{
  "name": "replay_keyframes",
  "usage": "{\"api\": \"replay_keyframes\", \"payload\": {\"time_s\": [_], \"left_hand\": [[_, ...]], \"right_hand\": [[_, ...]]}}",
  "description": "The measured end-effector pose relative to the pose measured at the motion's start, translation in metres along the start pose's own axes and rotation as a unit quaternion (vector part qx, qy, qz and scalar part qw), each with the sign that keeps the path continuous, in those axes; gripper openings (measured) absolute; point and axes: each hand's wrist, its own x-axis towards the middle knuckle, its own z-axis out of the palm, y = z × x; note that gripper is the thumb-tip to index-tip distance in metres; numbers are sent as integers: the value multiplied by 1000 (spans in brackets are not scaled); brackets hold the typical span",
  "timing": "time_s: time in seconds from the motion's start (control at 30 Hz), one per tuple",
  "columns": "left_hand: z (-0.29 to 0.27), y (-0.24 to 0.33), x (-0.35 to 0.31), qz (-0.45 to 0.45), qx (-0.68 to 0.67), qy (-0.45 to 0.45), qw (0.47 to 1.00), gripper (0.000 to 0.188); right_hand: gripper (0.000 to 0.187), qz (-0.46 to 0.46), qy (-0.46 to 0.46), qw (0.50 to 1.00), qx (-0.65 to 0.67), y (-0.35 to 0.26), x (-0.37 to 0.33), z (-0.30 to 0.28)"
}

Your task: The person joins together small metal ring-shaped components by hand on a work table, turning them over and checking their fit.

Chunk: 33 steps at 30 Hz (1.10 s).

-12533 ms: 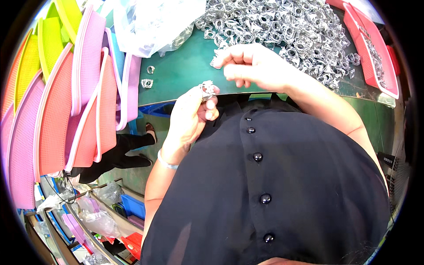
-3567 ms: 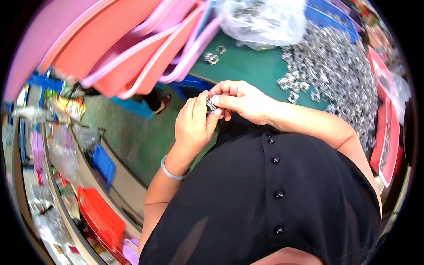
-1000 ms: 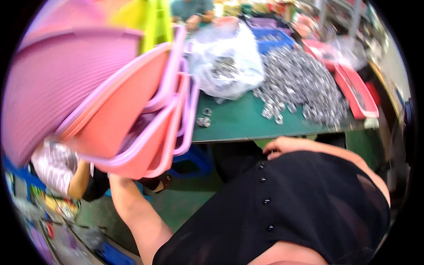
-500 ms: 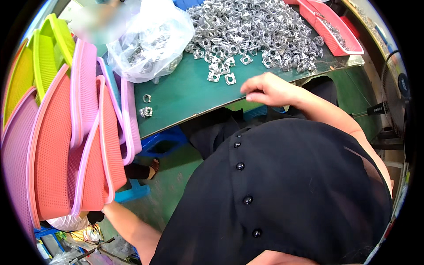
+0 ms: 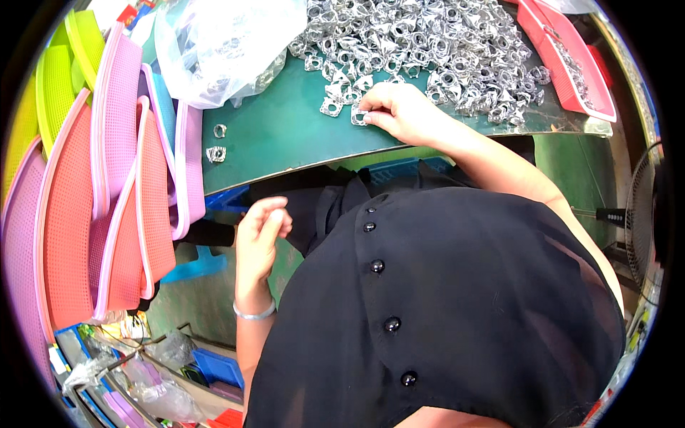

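Note:
My right hand [image 5: 405, 113] reaches over the near edge of the green table. Its thumb and fingers pinch a small square metal part [image 5: 358, 118] with a round hole, which appears to rest on the tabletop. Just beyond lies a large heap of similar silvery metal parts [image 5: 442, 43], with several loose ones at its near left edge. My left hand [image 5: 262, 232], a bracelet at its wrist, is raised in front of the table edge. Its fingers are loosely curled in, and nothing shows in them.
Stacked pink, purple and green plastic baskets [image 5: 64, 214] stand at the left. A clear plastic bag [image 5: 228, 57] of parts sits on the green table [image 5: 285, 135], near a few separate metal pieces [image 5: 216, 153]. A pink tray [image 5: 596, 100] and a fan [image 5: 642, 214] are at right.
My right hand has moved left and taken hold of a square metal part. My left hand has come up and right from behind the baskets. The view has shifted slightly.

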Motion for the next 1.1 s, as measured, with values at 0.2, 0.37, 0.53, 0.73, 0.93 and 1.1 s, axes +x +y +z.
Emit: {"api": "replay_keyframes", "payload": {"time_s": [0.2, 0.37, 0.53, 0.73, 0.93, 1.1], "left_hand": [[74, 35, 40, 7, -51, -49, 997, 31], [106, 55, 57, 90, -180, -53, 978, 43], [103, 53, 68, 226, 5, 26, 974, 40], [103, 58, 75, 398, 214, 105, 886, 40], [98, 53, 79, 407, 210, 113, 881, 49], [89, 53, 79, 426, 232, 96, 869, 55]], "right_hand": [[13, 161, -81, 910, 373, -16, 1, -15], [11, 120, -92, 875, 459, -28, 3, -18], [11, 143, -96, 801, 573, -31, 3, -7], [18, 215, -87, 691, 684, -35, -1, 6], [20, 206, -123, 710, 662, -34, 1, 10], [21, 188, -117, 732, 644, -37, 5, 13]]}}
